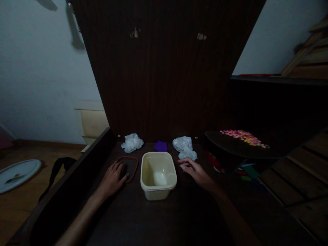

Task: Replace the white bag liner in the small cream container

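Left hand [112, 177] lies loose over the reddish frame [136, 167], toward left edge of table [128, 222]; empty right hand [196, 172] is nearer to the tub [158, 193] between.

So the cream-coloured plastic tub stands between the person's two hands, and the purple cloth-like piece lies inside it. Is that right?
Not quite: the head view shows the purple cloth-like piece lying behind the cream-coloured plastic tub, not inside it. The tub does stand between the left hand and the right hand.
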Tool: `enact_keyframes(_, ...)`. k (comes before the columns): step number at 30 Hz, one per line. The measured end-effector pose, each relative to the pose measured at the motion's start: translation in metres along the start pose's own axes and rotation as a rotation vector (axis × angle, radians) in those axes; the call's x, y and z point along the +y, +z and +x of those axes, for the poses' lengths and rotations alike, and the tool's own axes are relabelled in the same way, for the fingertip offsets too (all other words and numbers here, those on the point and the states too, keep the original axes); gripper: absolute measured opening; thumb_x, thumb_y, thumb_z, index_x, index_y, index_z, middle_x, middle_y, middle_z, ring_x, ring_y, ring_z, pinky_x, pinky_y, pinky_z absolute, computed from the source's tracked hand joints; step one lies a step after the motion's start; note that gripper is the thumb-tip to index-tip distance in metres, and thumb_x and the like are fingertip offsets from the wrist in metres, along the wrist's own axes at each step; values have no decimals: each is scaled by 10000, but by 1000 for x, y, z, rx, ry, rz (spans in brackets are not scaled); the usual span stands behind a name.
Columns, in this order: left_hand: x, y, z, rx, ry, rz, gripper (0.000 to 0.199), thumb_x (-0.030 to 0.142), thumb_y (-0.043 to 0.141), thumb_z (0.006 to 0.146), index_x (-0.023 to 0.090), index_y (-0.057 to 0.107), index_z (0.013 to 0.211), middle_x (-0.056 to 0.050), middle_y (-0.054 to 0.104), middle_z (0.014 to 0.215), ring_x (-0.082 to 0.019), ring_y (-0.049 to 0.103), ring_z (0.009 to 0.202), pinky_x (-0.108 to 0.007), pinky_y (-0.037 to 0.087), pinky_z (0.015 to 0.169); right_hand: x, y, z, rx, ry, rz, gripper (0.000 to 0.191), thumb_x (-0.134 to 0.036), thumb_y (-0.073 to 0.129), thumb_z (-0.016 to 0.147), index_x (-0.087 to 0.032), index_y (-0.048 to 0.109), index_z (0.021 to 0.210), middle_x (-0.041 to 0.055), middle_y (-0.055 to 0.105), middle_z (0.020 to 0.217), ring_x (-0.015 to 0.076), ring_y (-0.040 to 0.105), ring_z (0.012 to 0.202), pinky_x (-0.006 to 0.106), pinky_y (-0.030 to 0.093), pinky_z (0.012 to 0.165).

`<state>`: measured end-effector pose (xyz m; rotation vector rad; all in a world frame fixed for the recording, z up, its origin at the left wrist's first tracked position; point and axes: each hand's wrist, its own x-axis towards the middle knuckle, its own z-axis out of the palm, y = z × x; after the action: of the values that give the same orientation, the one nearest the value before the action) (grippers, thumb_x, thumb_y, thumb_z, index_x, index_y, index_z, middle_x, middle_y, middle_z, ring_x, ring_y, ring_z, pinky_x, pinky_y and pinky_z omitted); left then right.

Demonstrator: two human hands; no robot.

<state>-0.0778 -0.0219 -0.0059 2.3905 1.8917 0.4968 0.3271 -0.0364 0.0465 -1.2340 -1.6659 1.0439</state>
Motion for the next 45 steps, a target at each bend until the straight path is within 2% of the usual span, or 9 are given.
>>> enact_keyframes(3, 10, 10, -19, 7, -36, 46, 467, 434, 457, 948, 163, 619, 1292, -163, 593, 1425, -374, 409, 1442, -568, 405, 1129, 1, 3, 5, 16, -8, -25, 413, -582, 617, 872, -215, 668, 1055, 102, 702, 1110, 273, 659, 1049, 421, 535, 898)
enact_keyframes(10, 32, -8, -27, 66, -117, 43, 513, 457, 429, 974, 114, 594, 1319, -213, 577, 1417, -396, 546, 1297, -581, 479, 1050, 3, 1, 16, 89, -60, -89, 326, -496, 618, 870, -218, 667, 1033, 98, 713, 1111, 262, 668, 1036, 397, 544, 865)
enact_keyframes(15, 47, -33, -30, 223, 51, -263, 483, 458, 416, 1016, 221, 445, 1436, -141, 547, 1458, -307, 536, 1351, -524, 463, 1128, 4, -20, 31, 192, -110, -194, 285, -456, 586, 891, -219, 658, 1033, 89, 712, 1075, 244, 673, 953, 401, 544, 865)
enact_keyframes(21, 84, -66, -36, 174, 302, -438, 568, 516, 510, 982, 325, 369, 1497, -129, 441, 1553, -333, 491, 1392, -546, 485, 1106, 21, -41, 65, 310, -128, -423, 258, -337, 607, 846, -220, 651, 1072, 106, 666, 1149, 284, 621, 1077, 439, 499, 955)
enact_keyframes(24, 96, -66, -33, 141, 404, -453, 623, 581, 597, 919, 338, 417, 1464, -138, 446, 1543, -361, 492, 1384, -568, 509, 1071, 32, -41, 81, 342, -108, -549, 355, -256, 623, 811, -202, 642, 1162, 121, 635, 1198, 309, 573, 1165, 464, 428, 1049)
enact_keyframes(28, 100, -57, -29, 142, 423, -432, 614, 495, 719, 855, 326, 492, 1400, -155, 461, 1524, -383, 512, 1363, -574, 511, 1066, 42, -33, 93, 355, -59, -685, 519, -189, 665, 766, -177, 609, 1282, 153, 588, 1284, 339, 546, 1192, 471, 405, 1060)
enact_keyframes(32, 98, -54, -26, 130, 402, -452, 602, 428, 735, 849, 304, 510, 1393, -165, 476, 1512, -375, 537, 1347, -542, 521, 1065, 45, -27, 98, 379, -25, -766, 454, -163, 664, 771, -183, 648, 1224, 172, 588, 1272, 332, 585, 1112, 426, 451, 970)
enact_keyframes(38, 97, -57, -16, 148, 449, -456, 580, 408, 724, 866, 268, 502, 1383, -175, 471, 1517, -354, 534, 1359, -515, 518, 1078, 25, -37, 110, 483, -56, -746, 236, -157, 553, 794, -167, 647, 1011, 156, 682, 1017, 291, 648, 895, 360, 474, 791)
enact_keyframes(45, 102, -58, -6, 129, 459, -472, 551, 385, 713, 882, 240, 506, 1371, -171, 462, 1525, -349, 530, 1366, -530, 496, 1100, -38, -61, 119, 706, -198, -579, 186, -270, 542, 782, -214, 551, 958, 77, 674, 835, 265, 633, 763, 345, 461, 699)
